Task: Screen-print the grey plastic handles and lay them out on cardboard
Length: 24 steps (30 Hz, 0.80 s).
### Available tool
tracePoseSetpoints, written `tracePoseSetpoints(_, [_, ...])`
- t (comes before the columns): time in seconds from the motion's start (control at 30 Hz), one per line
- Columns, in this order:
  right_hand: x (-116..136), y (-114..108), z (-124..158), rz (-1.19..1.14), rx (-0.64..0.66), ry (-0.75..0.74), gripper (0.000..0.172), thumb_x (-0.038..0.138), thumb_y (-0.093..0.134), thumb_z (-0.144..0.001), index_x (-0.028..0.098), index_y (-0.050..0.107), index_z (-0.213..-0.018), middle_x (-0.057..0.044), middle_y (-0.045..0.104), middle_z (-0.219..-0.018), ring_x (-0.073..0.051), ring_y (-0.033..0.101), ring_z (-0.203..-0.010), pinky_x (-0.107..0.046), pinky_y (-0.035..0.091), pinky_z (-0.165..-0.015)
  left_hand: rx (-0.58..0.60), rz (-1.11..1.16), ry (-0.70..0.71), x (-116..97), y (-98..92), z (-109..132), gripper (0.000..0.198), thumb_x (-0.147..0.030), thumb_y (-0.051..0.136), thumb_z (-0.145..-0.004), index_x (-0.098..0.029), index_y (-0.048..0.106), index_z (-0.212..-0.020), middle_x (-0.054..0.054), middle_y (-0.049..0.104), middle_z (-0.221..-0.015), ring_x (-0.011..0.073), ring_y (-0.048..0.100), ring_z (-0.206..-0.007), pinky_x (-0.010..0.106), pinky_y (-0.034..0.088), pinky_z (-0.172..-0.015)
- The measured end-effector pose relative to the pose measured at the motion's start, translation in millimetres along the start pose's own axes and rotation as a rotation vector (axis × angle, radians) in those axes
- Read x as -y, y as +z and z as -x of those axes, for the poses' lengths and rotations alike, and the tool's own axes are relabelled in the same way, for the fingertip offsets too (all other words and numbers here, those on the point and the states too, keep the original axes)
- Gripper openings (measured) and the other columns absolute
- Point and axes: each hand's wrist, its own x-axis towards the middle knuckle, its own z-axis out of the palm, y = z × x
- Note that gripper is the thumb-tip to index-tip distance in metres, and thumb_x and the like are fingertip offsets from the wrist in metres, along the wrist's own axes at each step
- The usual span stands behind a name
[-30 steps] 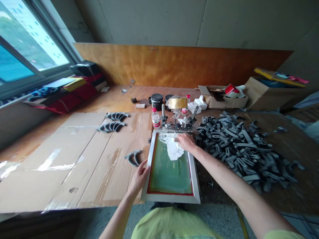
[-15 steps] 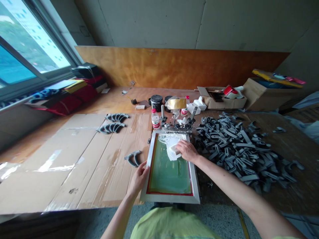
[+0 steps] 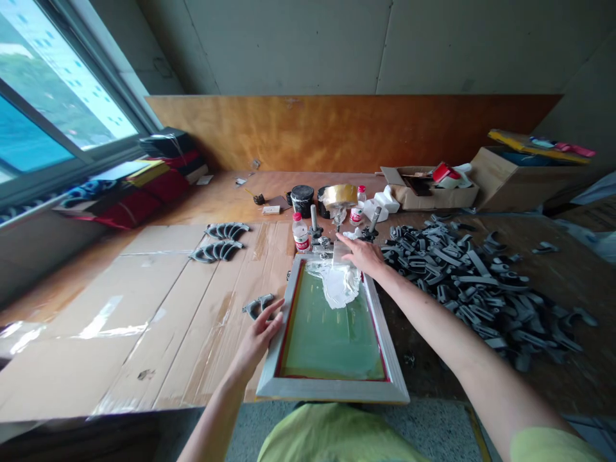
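Observation:
A silver-framed printing screen point(image 3: 332, 390) with a green mesh stands in front of me. A thick patch of white ink point(image 3: 341, 287) lies near the mesh's far end. My right hand point(image 3: 364, 256) has its thumb and fingers on a pale flat scraper point(image 3: 341, 253), upright at the far edge of the screen. My left hand point(image 3: 264, 330) is by the frame's left side, fingers stretched and apart, holding nothing. Its fingertips reach toward a grey curved part point(image 3: 257, 305) on the cardboard and partly cover it. Clamps point(image 3: 315, 232) stand at the screen's far end.
A large heap of grey parts point(image 3: 462, 282) spreads to the right. Two rows of curved parts point(image 3: 216, 250) lie on the cardboard sheet point(image 3: 144, 321) at left. A red-capped bottle point(image 3: 301, 234), black tub point(image 3: 303, 200), tape roll point(image 3: 338, 194) and open box point(image 3: 423, 197) stand behind.
My right hand has moved the scraper away from me, off the white ink to the screen's far edge. The near end of the screen has risen. My left hand has let go of its frame.

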Motion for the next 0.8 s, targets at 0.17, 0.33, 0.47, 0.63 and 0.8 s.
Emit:
tracePoseSetpoints(0.17, [-43.9, -5.3, 34.1, 0.010, -0.246, 0.226, 0.034, 0.031, 0.051, -0.096, 0.015, 0.065, -0.122, -0.007, 0.075, -0.091, -0.017, 0.068, -0.074, -0.024, 0.051, -0.065, -0.055, 0.130, 0.263, -70.6, 3.7, -6.2, 0.058, -0.071, 0.052, -0.081, -0.020, 0.067, -0.104, 0.005, 0.070, -0.097, 0.0175, 0.063, -0.073, 0.027, 0.048, -0.058])
tracePoseSetpoints(0.33, [-48.3, 49.3, 99.5, -0.078, -0.082, 0.100, 0.026, 0.028, 0.054, -0.092, 0.008, 0.069, -0.100, -0.003, 0.074, -0.079, -0.012, 0.064, -0.067, -0.021, 0.052, -0.062, -0.067, 0.273, 0.471, -126.3, 21.1, -39.1, 0.044, -0.060, 0.055, -0.084, -0.018, 0.061, -0.098, 0.004, 0.068, -0.079, 0.0154, 0.062, -0.071, 0.023, 0.046, -0.056])
tracePoseSetpoints(0.47, [-28.7, 79.4, 116.0, -0.120, 0.041, -0.048, 0.034, 0.025, 0.075, -0.079, 0.020, 0.066, -0.112, -0.006, 0.069, -0.105, -0.020, 0.063, -0.100, -0.033, 0.050, -0.087, -0.150, 0.352, 0.475, -128.1, 30.5, -49.3, 0.044, -0.060, 0.054, -0.084, -0.019, 0.058, -0.096, 0.003, 0.068, -0.079, 0.0123, 0.062, -0.067, 0.020, 0.045, -0.055])
tracePoseSetpoints(0.63, [12.8, 63.7, 125.5, -0.145, 0.013, -0.062, 0.008, 0.022, 0.068, -0.086, 0.021, 0.068, -0.094, -0.004, 0.063, -0.094, -0.019, 0.058, -0.095, -0.032, 0.046, -0.086, 0.025, 0.232, 0.023, -43.8, 67.8, -24.2, 0.059, -0.065, 0.062, -0.078, -0.017, 0.062, -0.112, 0.010, 0.072, -0.092, 0.0150, 0.065, -0.067, 0.022, 0.047, -0.051])
tracePoseSetpoints(0.8, [67.3, 66.6, 157.0, -0.138, -0.020, -0.394, 0.015, 0.029, 0.057, -0.094, 0.023, 0.068, -0.101, -0.003, 0.064, -0.088, -0.019, 0.056, -0.089, -0.032, 0.045, -0.082, 0.177, 0.258, -0.305, 41.4, 92.8, 4.6, 0.062, -0.075, 0.055, -0.075, -0.018, 0.065, -0.099, 0.014, 0.074, -0.099, 0.0227, 0.070, -0.079, 0.027, 0.048, -0.053])
